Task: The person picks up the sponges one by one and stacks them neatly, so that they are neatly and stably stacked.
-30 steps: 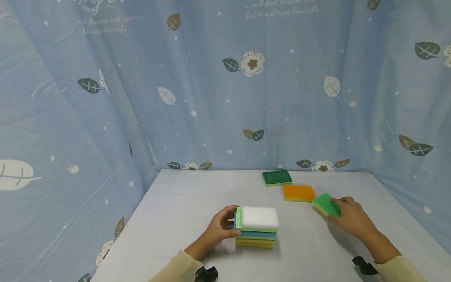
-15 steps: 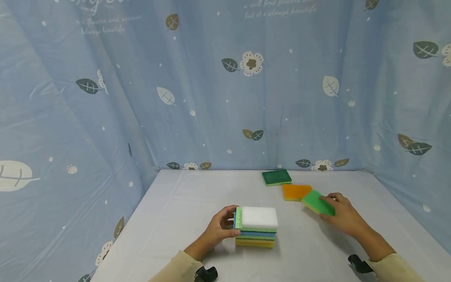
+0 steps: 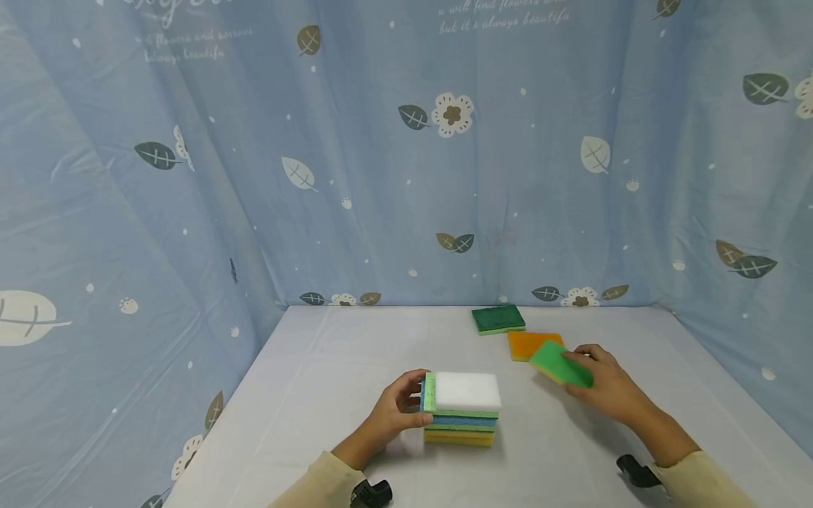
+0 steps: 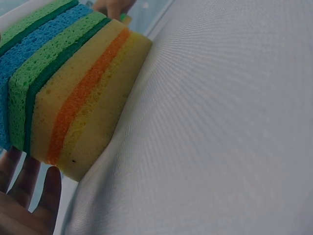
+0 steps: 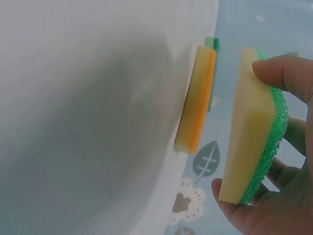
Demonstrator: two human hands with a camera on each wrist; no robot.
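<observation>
In the head view, the left hand (image 3: 389, 418) held the left end of a stack of sponges (image 3: 461, 423), its thumb at the near corner and its fingers (image 3: 411, 377) curled round the far side. The stack stood on the white counter (image 3: 356, 353), topped by a white block (image 3: 468, 391). The right hand (image 3: 610, 391) pinched a green sponge (image 3: 559, 365) to the right of the stack, clear of it. Behind that sponge lay an orange sponge (image 3: 526, 344), partly covered from sight, and farther back a dark green sponge (image 3: 498, 319) near the patterned blue curtain (image 3: 381, 176).

In the left wrist view, the stack showed green, blue, orange, yellow and beige layers, and the left fingertips were at its end, slightly spread.

In the right wrist view, the right thumb and fingers clamped the green sponge at opposite edges, its pale yellow side showing, tilted, above the counter.
</observation>
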